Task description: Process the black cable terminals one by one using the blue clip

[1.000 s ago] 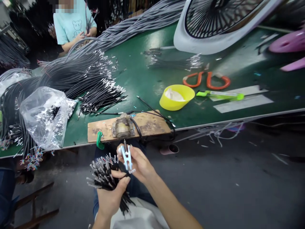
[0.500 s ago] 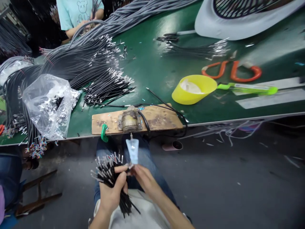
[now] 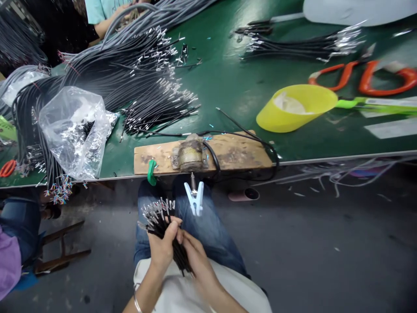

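My left hand (image 3: 164,243) is wrapped round a bundle of short black cables (image 3: 158,219) with bare, silvery ends fanning out at the top. My right hand (image 3: 195,256) is closed against the same bundle's right side, fingertips meeting those of the left; its fingers are partly hidden. Just beyond the hands, a light blue clothes peg (image 3: 194,200) sits on the shaft of a small motor (image 3: 191,154), its two legs pointing towards me. The motor is fixed on a wooden board (image 3: 234,154) at the table's edge.
A green clip (image 3: 151,171) grips the board's left end. Long dark cables (image 3: 107,82) and a clear plastic bag (image 3: 73,130) cover the left. Rightward are a yellow cup (image 3: 286,117), orange-handled scissors (image 3: 384,80) and another cable bundle (image 3: 299,45). A co-worker's arm (image 3: 104,28) shows behind.
My right hand has moved from the peg's end down onto the bundle. The peg, blurred and narrow before, now shows its two legs apart. The view has shifted.
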### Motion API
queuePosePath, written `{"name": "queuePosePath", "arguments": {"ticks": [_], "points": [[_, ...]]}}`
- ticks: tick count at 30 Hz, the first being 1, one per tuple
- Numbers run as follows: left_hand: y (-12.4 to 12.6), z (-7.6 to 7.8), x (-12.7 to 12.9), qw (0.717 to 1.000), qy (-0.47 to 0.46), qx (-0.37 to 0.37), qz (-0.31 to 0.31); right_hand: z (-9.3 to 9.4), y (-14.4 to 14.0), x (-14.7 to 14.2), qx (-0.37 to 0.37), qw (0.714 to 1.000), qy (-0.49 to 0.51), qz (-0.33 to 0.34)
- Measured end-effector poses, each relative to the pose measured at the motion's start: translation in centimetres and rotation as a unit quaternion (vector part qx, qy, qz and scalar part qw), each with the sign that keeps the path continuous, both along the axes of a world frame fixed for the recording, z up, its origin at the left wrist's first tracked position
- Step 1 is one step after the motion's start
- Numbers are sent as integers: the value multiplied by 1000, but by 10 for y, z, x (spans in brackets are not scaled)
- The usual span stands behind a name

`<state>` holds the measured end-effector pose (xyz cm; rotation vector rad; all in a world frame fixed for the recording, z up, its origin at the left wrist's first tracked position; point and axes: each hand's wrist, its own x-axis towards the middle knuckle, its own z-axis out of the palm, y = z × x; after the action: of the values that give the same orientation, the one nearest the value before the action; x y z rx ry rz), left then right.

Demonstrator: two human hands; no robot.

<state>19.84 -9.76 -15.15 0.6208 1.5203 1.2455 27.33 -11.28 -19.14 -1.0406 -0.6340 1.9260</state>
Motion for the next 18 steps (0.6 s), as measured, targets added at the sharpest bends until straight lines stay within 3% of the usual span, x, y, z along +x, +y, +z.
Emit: {"name": "queuePosePath", "arguments": {"ticks": [2,4,6,9,14,16,18], "points": [[-1,0,-4,1000,-13,-8,-23,9,12,11,60,989,-119,-62],[-3,-2,-7,999,-12,-17,-41,24,28,22,182,949,-233,-113],[-4,-5,-7,999,0,-25,-33,39,43,30,306,913,-256,-88],[-4,-5,-4,999,35,-20,7,55,58,34,405,875,-264,-33],[-3,13,-3,999,53,-4,-12,56,58,26,472,806,-339,-110],[-2,19,-2,999,39,-9,-21,53,55,24,466,808,-332,-140],[0,22,-1,999,24,-12,-34,50,54,26,436,841,-291,-135]]}}
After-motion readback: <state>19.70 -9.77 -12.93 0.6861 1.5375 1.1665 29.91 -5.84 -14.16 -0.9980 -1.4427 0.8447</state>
